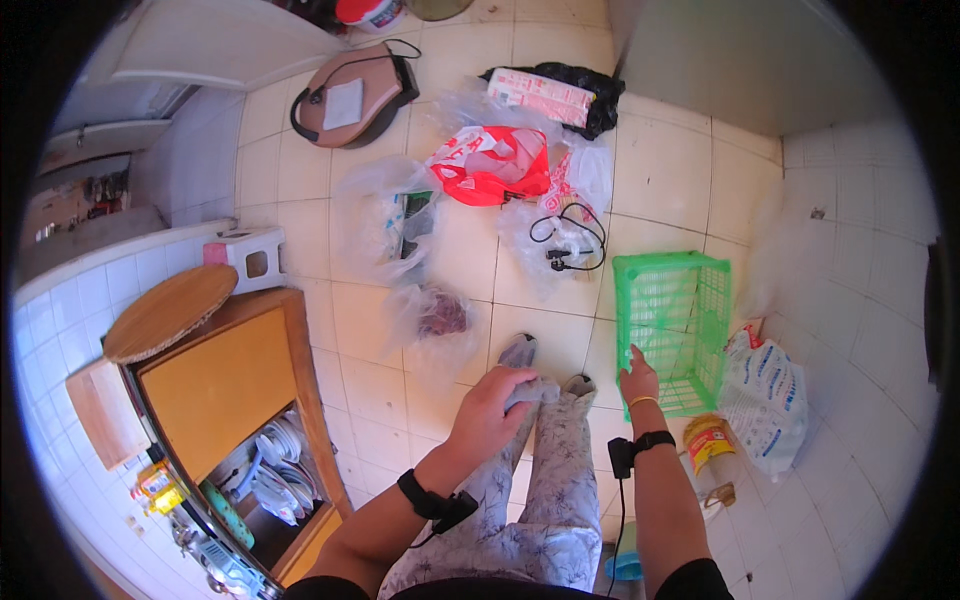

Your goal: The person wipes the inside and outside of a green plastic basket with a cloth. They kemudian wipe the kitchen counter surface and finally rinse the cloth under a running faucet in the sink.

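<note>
My left hand (491, 420) is in front of my legs, its thumb and fingers closed around a crumpled greyish, translucent piece (536, 393), perhaps plastic film or cloth. At the left rim of a green plastic basket (673, 260) is my right hand (640, 379), with one finger stretched out. Whether it grips the rim or only hovers above it I cannot tell. Slatted walls and an open top show on the basket, which rests on the tiled floor. Both wrists wear black straps with small devices and cables.
Plastic bags lie ahead: a red-and-white bag (491, 191), a clear bag with dark contents (442, 313) and a bag under a black power cord (559, 259). An electric appliance (367, 94) sits farther off. Right are a white printed bag (769, 405) and an oil bottle (709, 442); left, an open cabinet (225, 375).
</note>
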Motion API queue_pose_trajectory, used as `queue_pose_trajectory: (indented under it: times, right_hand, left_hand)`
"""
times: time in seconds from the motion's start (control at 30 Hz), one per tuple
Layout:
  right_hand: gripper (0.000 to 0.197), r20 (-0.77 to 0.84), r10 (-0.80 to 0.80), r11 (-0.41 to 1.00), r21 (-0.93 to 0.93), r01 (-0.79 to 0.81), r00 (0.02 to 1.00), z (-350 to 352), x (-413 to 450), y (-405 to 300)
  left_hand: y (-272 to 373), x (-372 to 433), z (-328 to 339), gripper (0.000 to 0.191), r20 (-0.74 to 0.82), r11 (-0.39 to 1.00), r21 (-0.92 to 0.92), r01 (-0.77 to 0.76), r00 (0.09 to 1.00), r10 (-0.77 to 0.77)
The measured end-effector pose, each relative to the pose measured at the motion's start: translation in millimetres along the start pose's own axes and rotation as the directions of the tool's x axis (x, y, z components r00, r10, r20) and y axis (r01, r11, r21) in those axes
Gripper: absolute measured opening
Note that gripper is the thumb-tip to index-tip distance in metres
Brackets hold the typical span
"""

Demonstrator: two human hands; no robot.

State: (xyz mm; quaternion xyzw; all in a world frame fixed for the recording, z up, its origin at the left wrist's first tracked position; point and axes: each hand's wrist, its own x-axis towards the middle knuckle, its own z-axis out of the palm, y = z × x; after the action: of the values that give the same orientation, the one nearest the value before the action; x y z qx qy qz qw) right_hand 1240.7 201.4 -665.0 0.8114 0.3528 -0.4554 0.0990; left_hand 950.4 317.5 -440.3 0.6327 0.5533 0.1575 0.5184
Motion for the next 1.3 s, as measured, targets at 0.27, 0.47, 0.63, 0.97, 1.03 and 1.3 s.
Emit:
queue_pose_trajectory:
  times: [0.27, 0.47, 0.63, 0.97, 1.03, 1.3]
  right_hand:
    - [0.059, -0.024, -0.46, 0.888, -0.029, 0.46, 0.887, -67.5, -169.4, -90.7]
    - [0.051, 0.16, -0.716, 0.681, -0.055, 0.731, 0.679, -100.1, -288.9, -166.9]
    - [0.048, 0.213, -0.812, 0.546, -0.053, 0.836, 0.544, -103.8, -370.6, -230.8]
    - [0.037, 0.387, -0.882, 0.326, 0.089, 0.941, 0.269, -27.7, -530.5, -346.0]
    - [0.037, 0.428, -0.875, 0.318, 0.158, 0.935, 0.226, 7.0, -560.1, -365.3]
    - [0.047, 0.607, -0.794, 0.155, 0.168, 0.973, 0.021, 168.5, -721.1, -449.7]
  left_hand:
    - [62.2, -91.4, -48.6, 0.038, -0.12, 1.0, -0.015, -0.018, 0.993, 0.017]
    - [103.1, -183.4, -100.9, 0.037, -0.288, 1.0, 0.014, -0.005, 0.958, 0.009]
    - [121.3, -259.1, -139.0, 0.039, -0.475, 0.998, -0.049, 0.032, 0.878, -0.051]
    - [91.5, -395.7, -224.4, 0.04, -0.759, 0.994, -0.093, 0.05, 0.643, -0.103]
    - [77.2, -430.9, -244.9, 0.038, -0.819, 0.996, -0.086, 0.023, 0.568, -0.084]
    - [-4.3, -613.4, -341.8, 0.038, -0.909, 0.981, -0.176, 0.084, 0.368, -0.195]
